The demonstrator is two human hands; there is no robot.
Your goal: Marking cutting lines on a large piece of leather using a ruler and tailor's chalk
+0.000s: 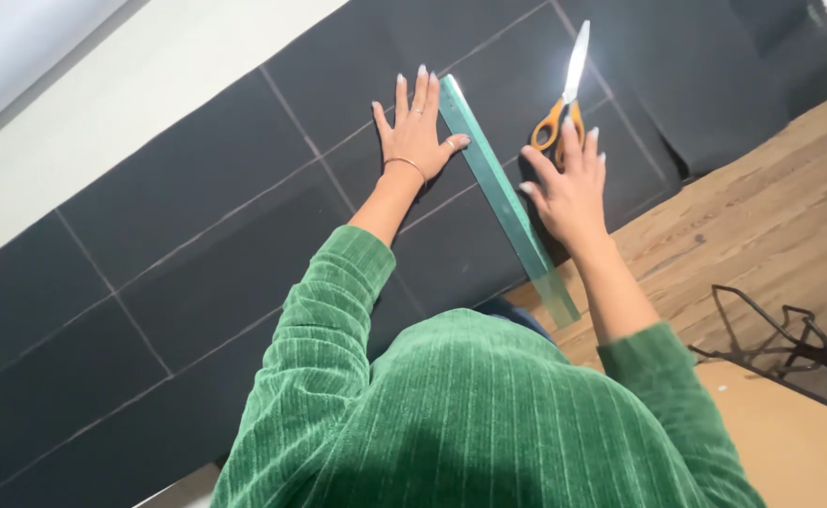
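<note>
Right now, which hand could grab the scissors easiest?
The right hand, probably. Its fingertips already reach the orange handles of the scissors, while the left hand lies flat on the black fabric, across the green ruler.

Both arms reach away from the body toward the far side of the scene, each in a ribbed green sleeve pushed up to mid-forearm; the left hand (415,134) lies palm down, flat, fingers (420,87) straight and slightly spread, thumb out to the right, a thin bangle at the wrist and a ring on one finger; the right hand (569,188) sits to the right and a little nearer, palm down, fingers fanned and pointing far, thumb spread to the left; neither hand is closed around anything.
</note>
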